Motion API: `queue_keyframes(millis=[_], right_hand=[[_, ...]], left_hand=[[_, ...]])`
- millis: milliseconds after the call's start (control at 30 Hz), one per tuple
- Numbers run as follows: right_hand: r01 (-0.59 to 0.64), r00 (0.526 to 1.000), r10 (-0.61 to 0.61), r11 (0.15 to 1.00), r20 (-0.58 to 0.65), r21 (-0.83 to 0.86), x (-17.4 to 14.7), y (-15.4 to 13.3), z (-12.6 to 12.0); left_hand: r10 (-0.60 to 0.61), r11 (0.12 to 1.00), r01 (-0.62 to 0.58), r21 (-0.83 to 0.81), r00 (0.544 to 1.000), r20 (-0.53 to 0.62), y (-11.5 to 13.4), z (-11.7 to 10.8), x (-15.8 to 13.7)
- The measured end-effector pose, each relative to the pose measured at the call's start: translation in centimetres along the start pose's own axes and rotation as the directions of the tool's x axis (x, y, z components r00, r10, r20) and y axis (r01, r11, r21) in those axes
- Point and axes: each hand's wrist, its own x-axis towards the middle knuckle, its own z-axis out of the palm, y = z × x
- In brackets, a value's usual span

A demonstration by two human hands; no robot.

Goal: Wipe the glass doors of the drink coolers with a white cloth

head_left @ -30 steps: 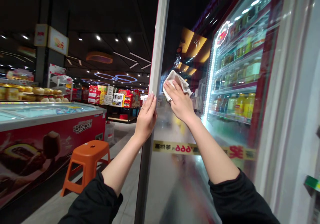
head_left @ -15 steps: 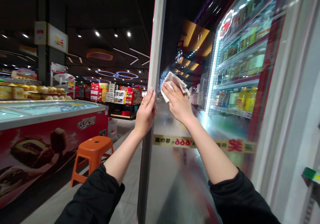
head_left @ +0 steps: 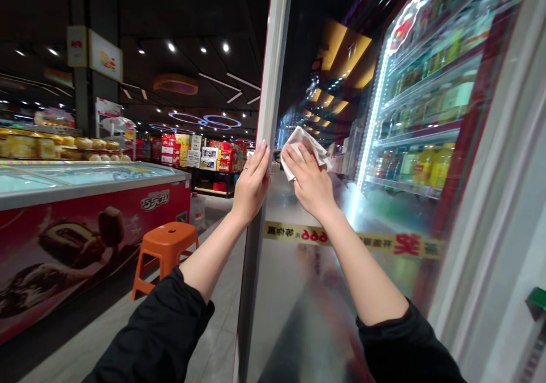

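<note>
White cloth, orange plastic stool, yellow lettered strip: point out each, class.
White cloth point(head_left: 300, 135), head view: upper part.
Orange plastic stool point(head_left: 164, 238), head view: seat top.
Yellow lettered strip point(head_left: 377, 243), head view: section right of middle.

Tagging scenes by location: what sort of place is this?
Most likely a supermarket or similar shop: there's a long red freezer with ice-cream pictures, stacked boxes on display, and rows of bottles on lit shelves.

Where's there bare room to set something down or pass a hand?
Bare floor shows between the orange stool and the door frame; the stool's seat looks bare too. On the glass, there's room below the yellow strip. It's crowded at the packaged goods behind the freezer, and where the right hand lies on the cloth.
</note>
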Motion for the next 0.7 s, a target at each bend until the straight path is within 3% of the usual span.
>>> queue_keyframes(millis=[133,300,500,700], right_hand=[[0.023,0.999,-0.023,1.000,0.045,0.003,0.2,-1.8,0.8],[0.086,0.993,-0.084,0.996,0.084,-0.014,-1.8,-0.7,0.7],[-0.006,1.000,0.006,1.000,0.023,0.017,-1.5,-1.3,0.9],[0.088,0.994,-0.087,0.996,0.068,-0.010,-2.8,-2.1,1.5]], left_hand=[[-0.015,1.000,0.015,0.000,1.000,0.026,-0.1,-0.1,0.0],[-0.024,1.000,0.024,-0.013,0.998,0.059,-0.2,-0.1,0.1],[-0.035,0.999,0.035,-0.007,0.999,0.036,0.1,0.0,0.3],[-0.060,0.998,0.059,0.013,0.996,0.070,0.3,-0.4,0.4]])
